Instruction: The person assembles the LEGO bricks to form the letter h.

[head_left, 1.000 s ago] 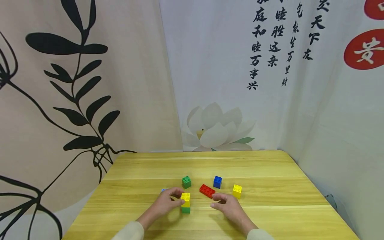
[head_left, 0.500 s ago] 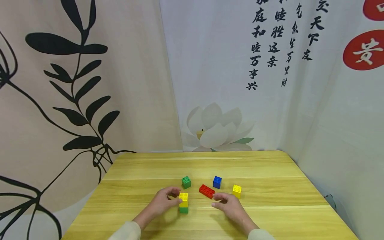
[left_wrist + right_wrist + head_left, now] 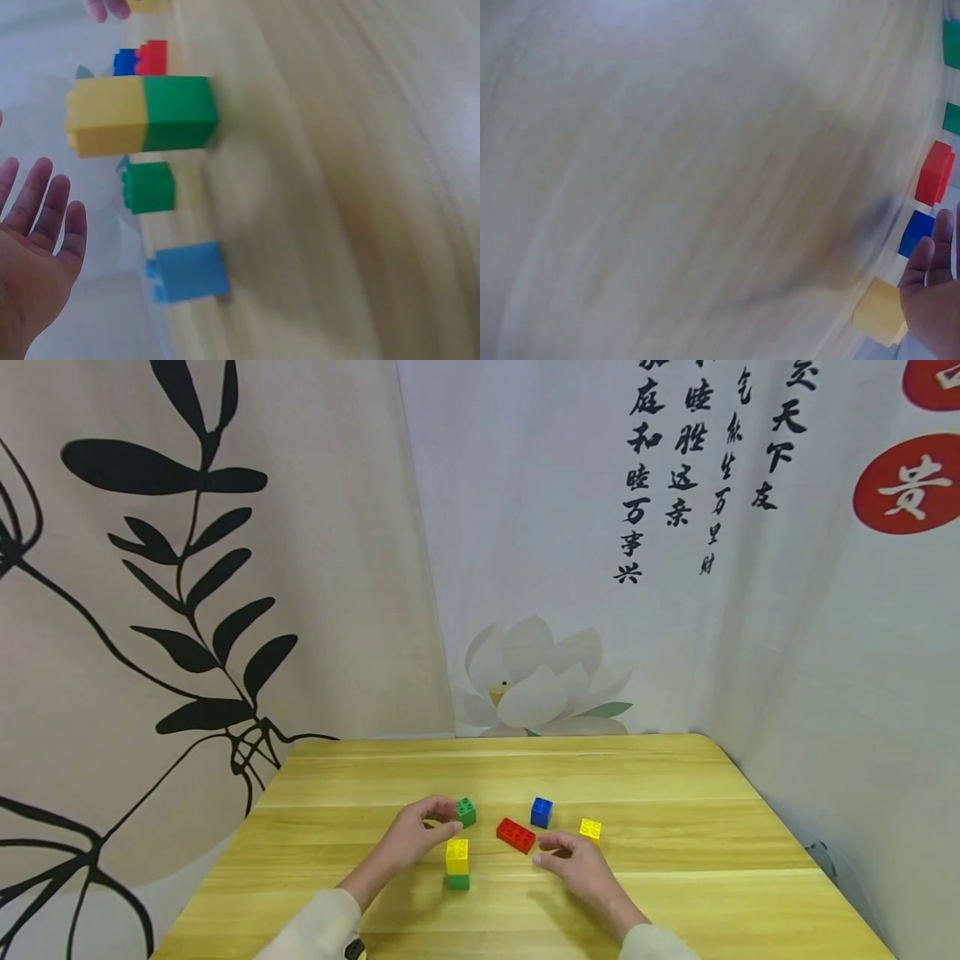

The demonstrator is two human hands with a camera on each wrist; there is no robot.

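A yellow brick [image 3: 457,853] sits on top of a green brick [image 3: 458,882], making a small upright stack near the table's middle. Just behind it my left hand [image 3: 420,837] reaches forward, its thumb and fingers apart, close to a separate green brick [image 3: 467,812]. In the left wrist view that hand [image 3: 37,255] has spread fingers and holds nothing. My right hand [image 3: 581,868] hovers with loosely bent fingers, nothing in them, beside a red brick [image 3: 516,836] and in front of a second yellow brick [image 3: 590,830].
A blue brick [image 3: 541,812] stands behind the red one. The left wrist view shows a light blue brick [image 3: 191,271], which the left hand hides in the head view. Wooden table [image 3: 675,777] meets printed curtains at its back.
The stack shifted slightly left with my left hand at it. That hand then left the stack and moved forward to the separate green brick. My right hand has barely moved.
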